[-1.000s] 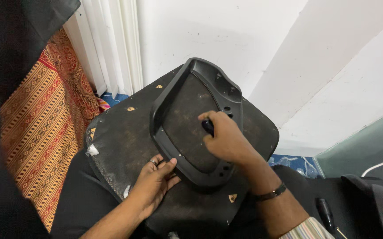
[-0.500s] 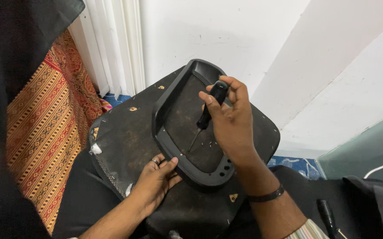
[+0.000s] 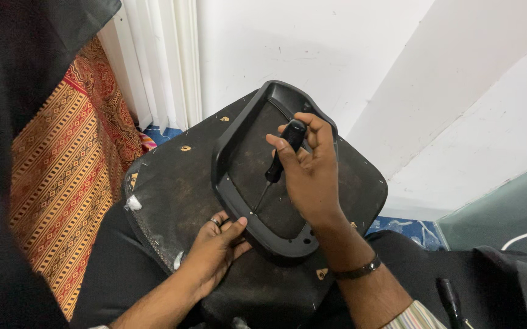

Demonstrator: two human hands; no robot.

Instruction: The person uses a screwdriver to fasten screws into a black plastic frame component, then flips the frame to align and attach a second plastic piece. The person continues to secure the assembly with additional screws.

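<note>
The right hand (image 3: 312,176) is closed around the black handle of a screwdriver (image 3: 280,159). The fingers (image 3: 319,131) curl over the top of the handle and the thumb presses it from the left side. The screwdriver is tilted, with the handle up and to the right and the thin metal shaft going down to the left. Its tip meets the lower left rim of a black plastic frame (image 3: 230,143), at a small hole there. A dark band (image 3: 358,270) is on the right wrist.

The frame has a raised rim and a hollow middle. It lies on the underside of a black seat board (image 3: 172,195), which rests on the person's lap. Small brass fittings (image 3: 185,148) are seen on the board.

The left hand (image 3: 214,256) is half open. It lies flat on the board, with the thumb and the fingertips touching the lower edge of the frame, just beside the screwdriver tip. It grips nothing. A ring (image 3: 214,222) is on one finger.

To the left hangs a cloth (image 3: 62,176) with orange and red patterns. A white wall (image 3: 336,49) is behind the board. A second dark tool (image 3: 451,300) lies at the lower right.
</note>
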